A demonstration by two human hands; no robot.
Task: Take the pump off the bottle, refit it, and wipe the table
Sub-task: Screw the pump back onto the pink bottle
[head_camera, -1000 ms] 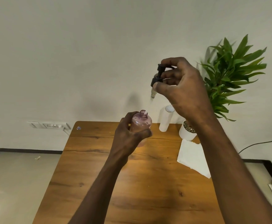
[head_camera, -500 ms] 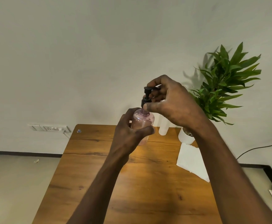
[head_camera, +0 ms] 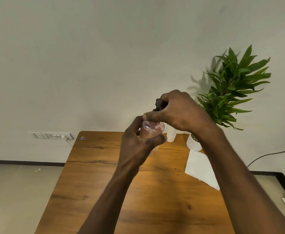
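The black plastic pump (head_camera: pixel 160 104), a second ago lifted clear, now sits on the clear pink bottle (head_camera: pixel 152 130). Right hand (head_camera: pixel 175 110) clamps the pump, left hand (head_camera: pixel 138 144) grips the bottle just below; tightening likely remains.

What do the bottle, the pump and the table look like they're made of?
Bottle: clear pink-tinted plastic, probably; light passes through and it glints. Pump: dark, looks like matte plastic, mostly hidden by the right hand. Table: brown wood-grain top with knots and a slight sheen; solid wood or laminate, cannot tell.
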